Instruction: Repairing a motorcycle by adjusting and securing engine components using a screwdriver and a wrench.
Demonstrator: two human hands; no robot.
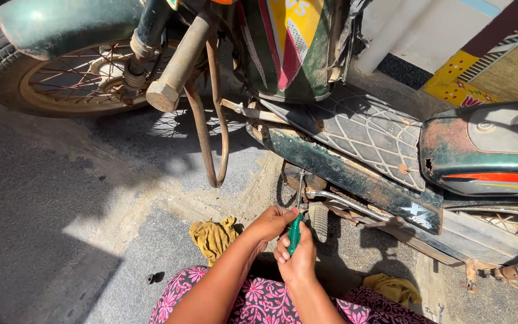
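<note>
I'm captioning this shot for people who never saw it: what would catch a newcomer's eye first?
First, the worn, rusty green moped filling the top and right of the view, its spoked front wheel at upper left. Then, low in the middle, the left hand and right hand close together at its underside, the right gripping a green-handled screwdriver. A crumpled yellow rag lies on the pavement just left of them.
</note>
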